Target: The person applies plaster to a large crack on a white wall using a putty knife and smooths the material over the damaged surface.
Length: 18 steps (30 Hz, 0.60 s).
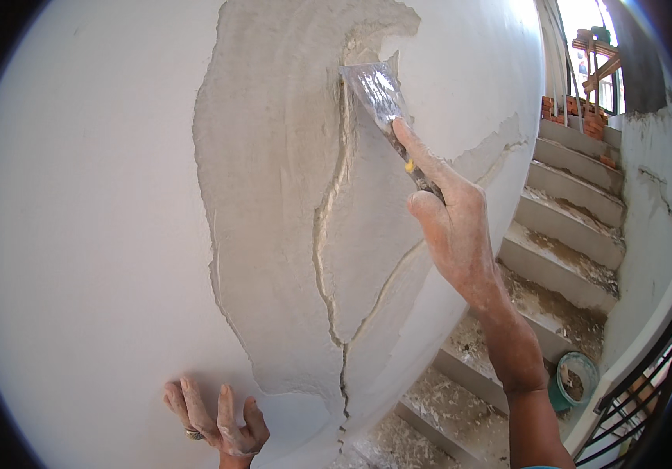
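- The right hand (451, 230), right of the long crack (324, 250), grasps a scraper, index finger stretched along it toward the blade.
- The left hand (230, 426), left of the crack's lower end, grips nothing; its fingers, one with a ring (193, 434), are spread and bent at the wall. Whether its palm touches cannot be told.
- The scraper (379, 92) tilts at the crack's upper part, its metal blade's left corner over the crack and its handle slanting down to the right.
- The white wall (93, 234) carries the crack inside a rough grey patch (265, 180) that spreads to both sides of it.
- A side branch (387, 289) joins the crack low down, rising rightward until the right hand hides it.
- Well right of the crack's lower end stands a teal bucket (559, 399), with a dark railing (652, 387) beyond it.
- Debris-strewn stairs (566, 207) climb right of the crack.
- Farthest, beyond the crack's upper right, are orange bricks (594, 125) and a wooden frame (602, 72).
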Each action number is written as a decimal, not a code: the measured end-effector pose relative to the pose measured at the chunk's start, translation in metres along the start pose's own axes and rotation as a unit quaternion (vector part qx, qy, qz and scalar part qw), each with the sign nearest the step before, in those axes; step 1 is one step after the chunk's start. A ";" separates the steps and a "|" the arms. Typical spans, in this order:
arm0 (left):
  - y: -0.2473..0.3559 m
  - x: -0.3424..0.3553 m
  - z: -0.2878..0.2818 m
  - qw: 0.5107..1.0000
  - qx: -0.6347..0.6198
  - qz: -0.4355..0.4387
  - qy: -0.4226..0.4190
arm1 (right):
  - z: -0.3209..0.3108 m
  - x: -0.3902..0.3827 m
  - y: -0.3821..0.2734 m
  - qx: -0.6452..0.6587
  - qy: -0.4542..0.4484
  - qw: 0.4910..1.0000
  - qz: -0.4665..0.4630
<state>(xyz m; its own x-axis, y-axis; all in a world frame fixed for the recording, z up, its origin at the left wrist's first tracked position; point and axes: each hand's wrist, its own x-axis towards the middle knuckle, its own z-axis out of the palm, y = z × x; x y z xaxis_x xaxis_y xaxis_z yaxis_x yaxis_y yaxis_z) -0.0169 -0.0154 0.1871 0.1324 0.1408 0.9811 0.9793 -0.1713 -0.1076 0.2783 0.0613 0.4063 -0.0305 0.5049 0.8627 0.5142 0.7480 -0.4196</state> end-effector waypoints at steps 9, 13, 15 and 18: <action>-0.001 -0.001 -0.003 1.000 0.011 0.000 -0.012 | -0.003 0.011 -0.009 -0.024 -0.013 0.999 0.032; 0.000 0.000 -0.002 1.000 0.005 0.002 -0.016 | -0.007 0.015 -0.007 -0.028 -0.007 0.999 0.040; 0.000 0.001 -0.003 1.000 0.007 -0.001 -0.012 | -0.007 0.024 -0.009 -0.032 -0.014 0.998 0.048; 0.000 0.001 -0.004 1.000 -0.001 0.003 -0.010 | -0.007 0.022 -0.007 -0.022 0.005 0.999 0.049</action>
<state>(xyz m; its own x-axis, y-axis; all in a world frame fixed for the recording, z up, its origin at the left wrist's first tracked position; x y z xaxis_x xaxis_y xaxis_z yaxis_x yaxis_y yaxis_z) -0.0172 -0.0192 0.1891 0.1405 0.1591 0.9772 0.9785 -0.1731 -0.1125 0.2800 0.0647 0.4304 0.0309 0.5708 0.8205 0.5511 0.6751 -0.4904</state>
